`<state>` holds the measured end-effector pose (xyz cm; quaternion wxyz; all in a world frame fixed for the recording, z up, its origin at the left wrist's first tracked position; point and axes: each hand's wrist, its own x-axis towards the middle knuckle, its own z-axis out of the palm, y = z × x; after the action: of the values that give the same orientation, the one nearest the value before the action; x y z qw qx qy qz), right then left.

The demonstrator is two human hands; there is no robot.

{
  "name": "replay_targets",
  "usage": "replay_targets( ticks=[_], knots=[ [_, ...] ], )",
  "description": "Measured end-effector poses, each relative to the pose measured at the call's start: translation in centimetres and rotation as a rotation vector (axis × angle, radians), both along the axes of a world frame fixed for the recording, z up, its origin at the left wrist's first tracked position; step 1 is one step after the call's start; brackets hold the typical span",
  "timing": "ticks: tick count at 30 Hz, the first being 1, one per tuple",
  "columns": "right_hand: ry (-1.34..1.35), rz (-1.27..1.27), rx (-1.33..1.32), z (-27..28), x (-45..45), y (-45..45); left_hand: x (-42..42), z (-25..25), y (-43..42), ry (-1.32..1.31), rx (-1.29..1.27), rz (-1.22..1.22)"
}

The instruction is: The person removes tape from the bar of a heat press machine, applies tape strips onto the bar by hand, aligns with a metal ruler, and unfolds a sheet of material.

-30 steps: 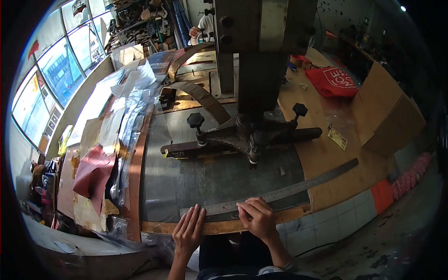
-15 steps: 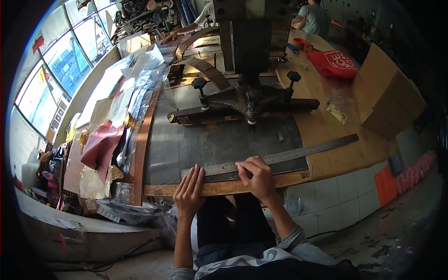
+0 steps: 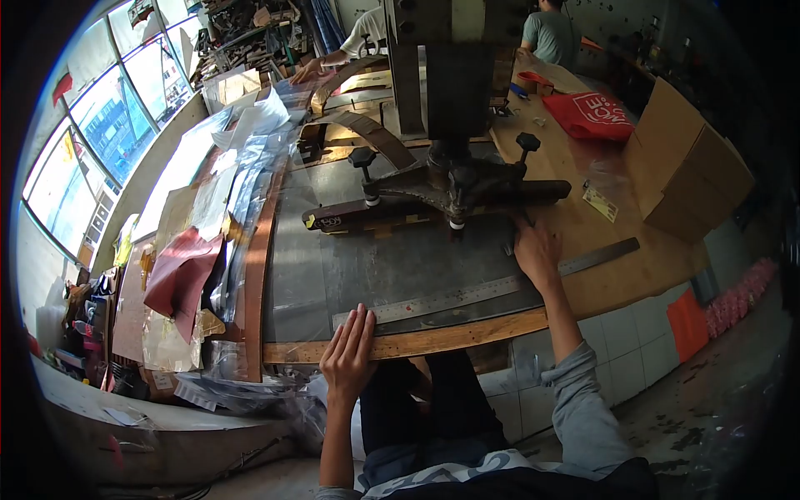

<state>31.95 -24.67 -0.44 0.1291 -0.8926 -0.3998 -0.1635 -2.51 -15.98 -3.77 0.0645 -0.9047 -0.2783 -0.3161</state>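
Note:
A long steel ruler (image 3: 454, 297) lies slantwise over the dark metal plate (image 3: 383, 262) and onto the wooden board at the right. My left hand (image 3: 350, 346) rests at the plate's front edge, fingers straight and flat by the ruler's left end. Beyond the ruler, my right hand (image 3: 539, 250) reaches across the plate's right side with its fingers apart. A small pale piece (image 3: 507, 248) sits by its thumb; whether they touch I cannot tell. Just above that hand is the dark bar (image 3: 483, 200) of a press-like machine (image 3: 446, 171).
A red bag (image 3: 587, 115) and an open cardboard box (image 3: 687, 167) stand on the right board (image 3: 600, 279). Plastic sheets (image 3: 250, 158) and a dark red piece (image 3: 183, 271) cover the left side. Two other people are at the back, one with an arm (image 3: 325, 65) over the table.
My right hand has moved from the middle of the ruler, forward and right, to the small piece under the bar. My left hand stays near the ruler's left end.

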Motion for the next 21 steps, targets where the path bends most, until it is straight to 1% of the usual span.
replay_targets(
  ticks=[1,4,7,10,11,13,15,16,17,19,20,21],
  knots=[
    [0.047,-0.04,-0.039,0.2,-0.2,-0.1,-0.1,0.1,0.0,0.009,-0.008,0.001],
    [-0.001,-0.097,-0.073,0.0,0.5,0.1,0.1,0.3,-0.1,0.018,-0.01,0.015],
    [0.005,-0.086,-0.004,0.9,-0.6,0.3,0.0,0.6,0.1,0.039,0.001,0.015],
    [-0.08,0.022,-0.006,-0.4,-0.1,0.3,0.3,0.9,0.3,0.033,0.006,0.0],
    [-0.045,-0.023,-0.034,-0.3,-0.1,0.3,0.0,1.1,0.3,0.038,-0.002,0.001],
    [0.03,-0.089,-0.093,1.2,-0.8,0.5,-1.0,1.7,0.5,0.159,-0.139,-0.087],
    [-0.011,-0.08,-0.039,1.4,-1.2,0.9,-2.0,3.0,1.2,0.249,-0.262,-0.182],
    [0.027,-0.048,-0.027,0.9,-0.8,0.5,-2.7,2.9,1.6,0.28,-0.341,-0.234],
    [0.058,-0.018,-0.011,0.6,-0.4,0.0,-3.8,3.4,2.1,0.332,-0.27,-0.178],
    [0.328,0.174,0.166,1.5,-2.3,-3.3,-6.4,5.4,2.5,0.425,-0.145,-0.049],
    [0.382,0.233,0.141,2.7,-3.1,-3.7,-7.0,6.1,2.4,0.443,-0.218,0.024],
    [0.437,0.281,0.119,3.7,-4.4,-4.1,-7.6,6.2,2.5,0.455,-0.261,0.035]
  ],
)
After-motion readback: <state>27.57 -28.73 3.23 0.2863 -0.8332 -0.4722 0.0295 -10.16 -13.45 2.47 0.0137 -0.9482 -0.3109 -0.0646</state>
